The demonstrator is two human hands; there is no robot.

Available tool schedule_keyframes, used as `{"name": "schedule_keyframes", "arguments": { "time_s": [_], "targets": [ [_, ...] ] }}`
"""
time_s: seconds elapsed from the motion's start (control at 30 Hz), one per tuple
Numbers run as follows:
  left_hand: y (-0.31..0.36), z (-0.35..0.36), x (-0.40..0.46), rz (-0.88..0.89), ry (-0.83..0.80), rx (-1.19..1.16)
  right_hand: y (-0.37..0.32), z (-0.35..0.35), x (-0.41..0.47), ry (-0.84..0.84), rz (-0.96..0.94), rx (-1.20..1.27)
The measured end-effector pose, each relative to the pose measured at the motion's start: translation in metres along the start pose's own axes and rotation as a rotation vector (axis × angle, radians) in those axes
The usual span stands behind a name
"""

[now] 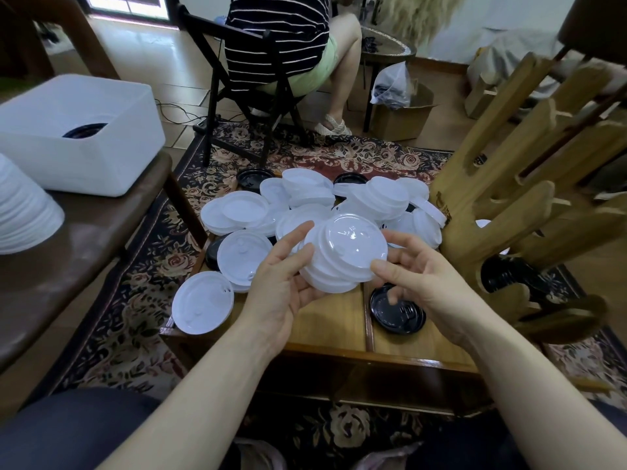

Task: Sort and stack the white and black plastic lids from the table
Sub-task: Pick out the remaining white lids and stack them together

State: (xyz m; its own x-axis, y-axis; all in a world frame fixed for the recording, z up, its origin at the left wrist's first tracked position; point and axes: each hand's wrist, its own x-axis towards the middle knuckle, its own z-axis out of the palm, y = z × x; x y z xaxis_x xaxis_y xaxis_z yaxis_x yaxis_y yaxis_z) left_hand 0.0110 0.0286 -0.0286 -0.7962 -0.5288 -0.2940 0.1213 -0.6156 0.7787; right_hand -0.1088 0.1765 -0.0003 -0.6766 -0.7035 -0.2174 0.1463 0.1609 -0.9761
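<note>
A small stack of white lids (342, 252) is held above the low wooden table (332, 323). My left hand (281, 286) cups the stack from below and the left, fingers curled round its edge. My right hand (417, 279) pinches the stack's right rim with thumb and fingers. Behind it lies a loose pile of white lids (305, 198) with a few black lids (252, 178) showing at its far edge. One black lid (397, 312) lies on the table under my right hand. Two single white lids (203, 301) lie at the table's left corner.
A white bin (78, 134) with black lids inside stands on a brown bench at left, beside a stack of white lids (23, 212). A wooden rack (529, 184) holding black lids (509, 273) stands at right. A person sits on a black chair (237, 86) beyond the table.
</note>
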Motion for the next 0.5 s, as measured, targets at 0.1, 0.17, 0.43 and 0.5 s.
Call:
{"name": "schedule_keyframes", "arguments": {
  "time_s": [0.1, 0.17, 0.43, 0.5],
  "targets": [
    [-0.0008, -0.0019, 0.0002, -0.011, 0.009, 0.005, 0.0016, 0.0011, 0.0004, 0.035, -0.035, -0.102],
    [-0.0011, -0.0027, 0.0006, -0.017, 0.016, 0.010, 0.0023, 0.0011, 0.0005, 0.045, -0.067, -0.164],
    [-0.0009, -0.0030, 0.0008, -0.031, 0.001, 0.056, 0.0027, -0.0028, 0.0033, 0.023, -0.064, -0.113],
    [-0.0011, -0.0030, 0.0006, -0.032, 0.000, 0.069, 0.0026, -0.0039, 0.0040, -0.003, -0.010, -0.043]
  ]
}}
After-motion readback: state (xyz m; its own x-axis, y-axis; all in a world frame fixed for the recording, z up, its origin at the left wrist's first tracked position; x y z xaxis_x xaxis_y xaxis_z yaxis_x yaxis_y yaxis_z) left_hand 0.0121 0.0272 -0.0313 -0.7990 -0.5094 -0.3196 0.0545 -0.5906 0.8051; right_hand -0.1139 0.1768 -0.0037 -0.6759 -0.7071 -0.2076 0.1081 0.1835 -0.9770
